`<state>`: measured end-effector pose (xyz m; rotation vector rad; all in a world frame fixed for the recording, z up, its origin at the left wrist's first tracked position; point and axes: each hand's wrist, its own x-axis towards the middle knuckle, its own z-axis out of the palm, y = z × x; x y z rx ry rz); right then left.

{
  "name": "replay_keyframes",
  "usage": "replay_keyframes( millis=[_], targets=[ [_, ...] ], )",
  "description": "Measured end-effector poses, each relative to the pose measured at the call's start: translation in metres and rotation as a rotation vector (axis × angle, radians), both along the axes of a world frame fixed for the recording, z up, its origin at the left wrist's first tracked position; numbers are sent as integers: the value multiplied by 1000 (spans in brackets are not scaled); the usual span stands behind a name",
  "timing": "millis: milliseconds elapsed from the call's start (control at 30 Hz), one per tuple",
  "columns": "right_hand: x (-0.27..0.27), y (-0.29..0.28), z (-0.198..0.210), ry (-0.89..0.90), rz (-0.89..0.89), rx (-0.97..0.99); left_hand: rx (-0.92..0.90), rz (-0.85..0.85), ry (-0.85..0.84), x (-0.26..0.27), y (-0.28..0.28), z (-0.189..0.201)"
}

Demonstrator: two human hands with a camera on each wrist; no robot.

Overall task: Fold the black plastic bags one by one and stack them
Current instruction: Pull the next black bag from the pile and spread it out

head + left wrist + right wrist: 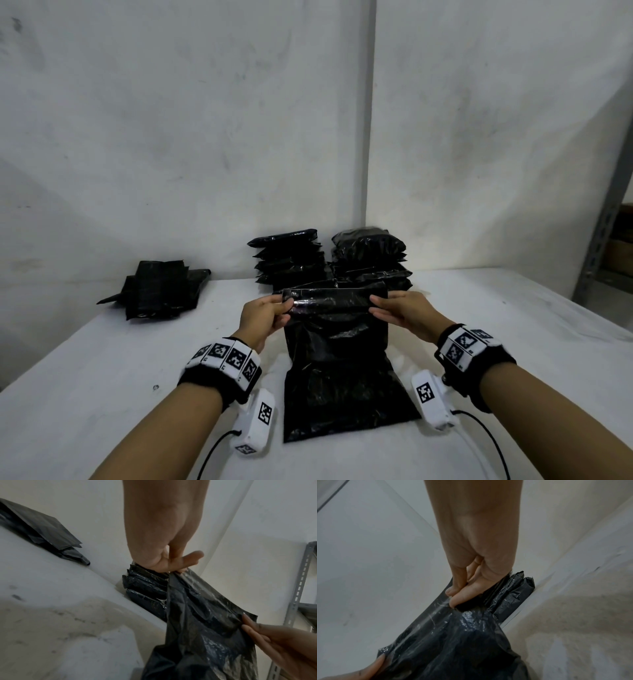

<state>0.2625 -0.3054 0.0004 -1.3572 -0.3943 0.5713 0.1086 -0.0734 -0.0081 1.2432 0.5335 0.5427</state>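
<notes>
Fold in progress on one black bag, far edge lifted by both hands.

Left hand (265, 317) and right hand (399, 313) each pinch an end of the turned-over top strip of the black plastic bag (337, 370), fingers and thumb closed on the film; the bag's lower part lies flat on the table (102, 394), close to the person. Behind it, against the wall, stand two stacks of folded bags (289, 260) (370, 255), and a loose pile of unfolded bags (159, 293) lies well apart to the left. I judge this an early fold of the current bag. Next, the held edge probably needs bringing toward the near edge, both ends level, then pressing flat so the slippery film does not spring open.
</notes>
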Motion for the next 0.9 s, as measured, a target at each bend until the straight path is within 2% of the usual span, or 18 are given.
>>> replay_keyframes(
  millis=[200,367,433,500,633,767,900],
  targets=[
    [0,-3,1,69,41,54,-105,-46,-28,-6,-2,5],
    [-2,-8,4,-19,-13,-20,120,-15,191,-12,1,1],
    [-3,-8,4,-107,-25,-128,127,-74,239,-11,0,3],
    [-4,-10,4,-173,-28,-226,55,-163,251,-12,-4,9],
    [-10,-10,5,-139,84,-246,-125,-405,220,-20,-8,14],
    [-10,-9,-2,-33,221,-221,-41,-511,335,-23,-9,6],
    [-8,-12,-12,-21,296,-330,46,-514,416,-22,-7,0]
  ],
)
